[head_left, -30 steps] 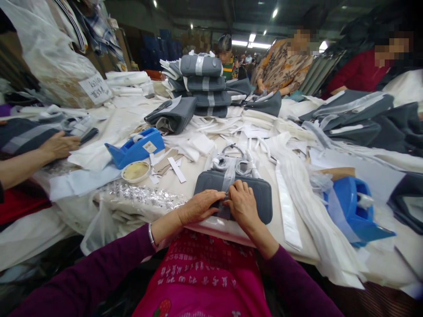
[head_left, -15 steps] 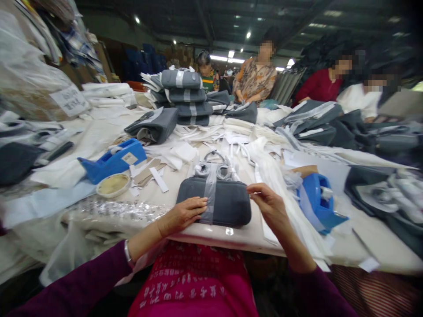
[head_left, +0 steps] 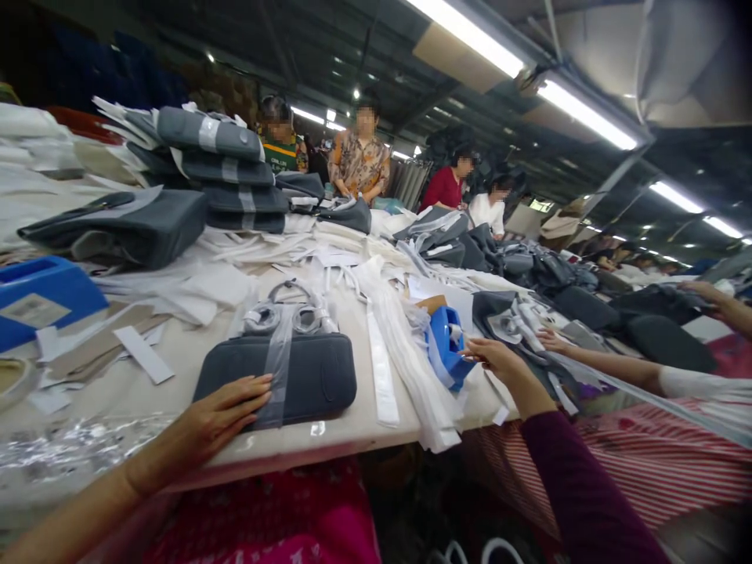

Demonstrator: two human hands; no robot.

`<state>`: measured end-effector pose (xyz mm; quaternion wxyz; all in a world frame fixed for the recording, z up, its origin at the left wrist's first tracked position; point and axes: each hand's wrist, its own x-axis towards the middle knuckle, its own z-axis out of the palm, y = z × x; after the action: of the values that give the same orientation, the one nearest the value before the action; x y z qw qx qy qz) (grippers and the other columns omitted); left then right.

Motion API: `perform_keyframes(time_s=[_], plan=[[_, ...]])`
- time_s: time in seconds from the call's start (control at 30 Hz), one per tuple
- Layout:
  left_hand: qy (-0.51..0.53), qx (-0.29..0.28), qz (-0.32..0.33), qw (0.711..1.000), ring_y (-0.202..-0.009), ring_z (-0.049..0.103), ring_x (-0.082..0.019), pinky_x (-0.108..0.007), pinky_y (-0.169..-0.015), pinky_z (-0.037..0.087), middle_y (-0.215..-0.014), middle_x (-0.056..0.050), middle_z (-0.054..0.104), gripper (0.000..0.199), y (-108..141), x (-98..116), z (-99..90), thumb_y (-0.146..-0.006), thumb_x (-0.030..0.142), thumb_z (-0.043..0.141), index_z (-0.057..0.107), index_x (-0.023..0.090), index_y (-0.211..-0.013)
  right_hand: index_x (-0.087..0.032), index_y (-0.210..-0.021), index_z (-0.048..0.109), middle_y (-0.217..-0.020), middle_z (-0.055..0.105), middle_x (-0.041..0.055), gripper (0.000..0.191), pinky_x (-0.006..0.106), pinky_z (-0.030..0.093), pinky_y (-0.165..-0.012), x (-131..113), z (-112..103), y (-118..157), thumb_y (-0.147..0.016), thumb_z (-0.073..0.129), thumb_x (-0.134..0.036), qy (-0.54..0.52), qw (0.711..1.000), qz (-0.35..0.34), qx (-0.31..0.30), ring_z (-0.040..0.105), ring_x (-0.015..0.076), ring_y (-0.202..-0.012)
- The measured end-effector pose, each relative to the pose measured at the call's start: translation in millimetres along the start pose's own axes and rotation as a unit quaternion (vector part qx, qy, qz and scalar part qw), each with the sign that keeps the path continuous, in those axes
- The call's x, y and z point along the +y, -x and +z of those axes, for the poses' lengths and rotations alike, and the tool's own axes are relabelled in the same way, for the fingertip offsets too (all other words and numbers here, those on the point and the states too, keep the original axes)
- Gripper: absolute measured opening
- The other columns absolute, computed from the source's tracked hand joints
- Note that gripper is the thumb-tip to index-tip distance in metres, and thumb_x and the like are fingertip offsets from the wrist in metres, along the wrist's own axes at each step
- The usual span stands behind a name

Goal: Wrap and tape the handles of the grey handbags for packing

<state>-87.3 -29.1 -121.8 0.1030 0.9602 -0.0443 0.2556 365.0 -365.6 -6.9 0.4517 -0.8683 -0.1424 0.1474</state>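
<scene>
A dark grey handbag point(head_left: 317, 376) lies on the table in front of me. Clear tape point(head_left: 278, 368) runs over its middle, and its handles point(head_left: 294, 317) are wrapped in clear plastic. My left hand point(head_left: 226, 415) rests flat on the bag's left half, fingertips at the tape strip. Off to the right, my right hand point(head_left: 493, 360) reaches to the blue tape dispenser point(head_left: 443, 345), fingers stretched out at its near right end. Whether they touch the tape end is too small to tell.
Stacked grey bags point(head_left: 217, 172) stand at the back left. Nearer are another blue dispenser point(head_left: 47, 301) and paper scraps point(head_left: 141, 352). White strips point(head_left: 405, 360) lie between bag and dispenser. A co-worker's hand point(head_left: 558, 345) is at right beside more bags point(head_left: 499, 313). Other people stand across the table.
My right hand has left the bag's right edge and moved right to the blue dispenser. My left hand stays on the bag. The view has turned right.
</scene>
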Motion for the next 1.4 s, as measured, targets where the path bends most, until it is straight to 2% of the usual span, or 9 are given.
perform_keyframes(time_s=[0.2,0.47,0.7,0.87,0.97,1.07,1.13,1.23,1.4], plan=[[-0.011,0.018,0.011,1.0,-0.126,0.051,-0.02,-0.038,-0.109,0.042,-0.139,-0.004,0.052,0.043,-7.7,5.2,-5.8,-0.092,0.022,0.05,0.049,0.026,-0.135,-0.015,-0.073,0.065,-0.053,0.061,0.0023,0.03,0.024,0.026,-0.045,-9.0,18.5,-0.9,-0.045,0.073,-0.024,-0.092,0.993,0.019,0.073,0.049,0.0127,-0.049],[0.01,-0.007,-0.008,1.0,-0.13,0.047,-0.021,-0.039,-0.111,0.038,-0.142,-0.003,0.048,0.046,-2.6,1.0,-1.0,-0.091,0.021,0.05,0.047,0.028,-0.137,-0.015,-0.082,0.062,-0.055,0.053,-0.0023,0.05,0.023,0.03,-0.043,32.7,18.9,63.6,-0.045,0.076,-0.046,-0.17,0.981,-0.004,0.097,0.045,0.01,-0.049],[0.041,0.003,-0.013,0.999,-0.129,0.047,-0.021,-0.04,-0.111,0.04,-0.139,-0.004,0.051,0.044,-3.5,1.8,-2.5,-0.092,0.019,0.049,0.049,0.028,-0.135,-0.018,-0.068,0.067,-0.054,0.056,0.002,0.037,0.029,0.033,-0.047,66.6,22.4,64.6,-0.047,0.071,-0.048,-0.037,0.992,0.013,0.122,0.047,0.0155,-0.051],[0.046,0.021,-0.011,0.999,-0.129,0.048,-0.02,-0.04,-0.109,0.043,-0.137,-0.008,0.053,0.037,-2.6,10.5,-5.4,-0.093,0.018,0.049,0.054,0.023,-0.129,-0.027,-0.053,0.064,-0.06,0.06,0.0089,0.009,0.041,0.035,-0.062,35.2,-4.8,81.8,-0.054,0.065,-0.035,0.185,0.974,-0.056,0.12,0.052,0.0285,-0.064],[0.05,0.014,-0.012,0.999,-0.13,0.047,-0.02,-0.041,-0.111,0.041,-0.132,-0.011,0.057,0.033,-2.5,14.5,-6.8,-0.093,0.02,0.05,0.056,0.016,-0.126,-0.03,-0.068,0.069,-0.07,0.064,0.0101,0.014,0.044,0.031,-0.068,-28.0,20.7,95.9,-0.07,0.056,-0.035,0.418,0.839,-0.342,0.066,0.054,0.0307,-0.072],[0.058,0.009,-0.02,0.998,-0.13,0.046,-0.02,-0.04,-0.112,0.039,-0.126,-0.012,0.061,0.03,-1.5,15.3,-6.0,-0.093,0.02,0.051,0.058,0.014,-0.121,-0.028,-0.067,0.066,-0.065,0.062,0.0052,0.014,0.04,0.028,-0.068,-106.1,93.9,124.6,-0.077,0.056,-0.025,0.427,0.691,-0.572,-0.119,0.051,0.0243,-0.071],[0.064,0.008,-0.025,0.998,-0.129,0.047,-0.021,-0.04,-0.112,0.039,-0.125,-0.012,0.061,0.028,-0.5,15.8,-5.2,-0.093,0.02,0.051,0.058,0.014,-0.119,-0.026,-0.068,0.063,-0.067,0.061,0.0018,0.02,0.036,0.027,-0.069,-147.1,154.5,149.2,-0.082,0.053,-0.017,0.433,0.604,-0.615,-0.261,0.05,0.0197,-0.073],[0.07,0.006,-0.028,0.997,-0.13,0.046,-0.021,-0.04,-0.112,0.038,-0.126,-0.012,0.06,0.028,-0.1,17.0,-5.2,-0.092,0.018,0.051,0.058,0.014,-0.118,-0.022,-0.063,0.061,-0.067,0.062,0.0015,0.021,0.035,0.024,-0.07,-174.4,236.6,171.4,-0.082,0.055,-0.015,0.442,0.503,-0.65,-0.36,0.049,0.0182,-0.076],[0.088,0.011,-0.022,0.996,-0.123,0.05,-0.022,-0.039,-0.108,0.04,-0.118,-0.013,0.062,0.027,-2.5,16.0,-6.1,-0.093,0.02,0.049,0.059,0.012,-0.117,-0.018,-0.07,0.064,-0.073,0.065,0.0055,0.015,0.036,0.022,-0.071,-167.9,307.8,158.0,-0.078,0.054,-0.012,0.48,0.424,-0.664,-0.385,0.05,0.0194,-0.076]])
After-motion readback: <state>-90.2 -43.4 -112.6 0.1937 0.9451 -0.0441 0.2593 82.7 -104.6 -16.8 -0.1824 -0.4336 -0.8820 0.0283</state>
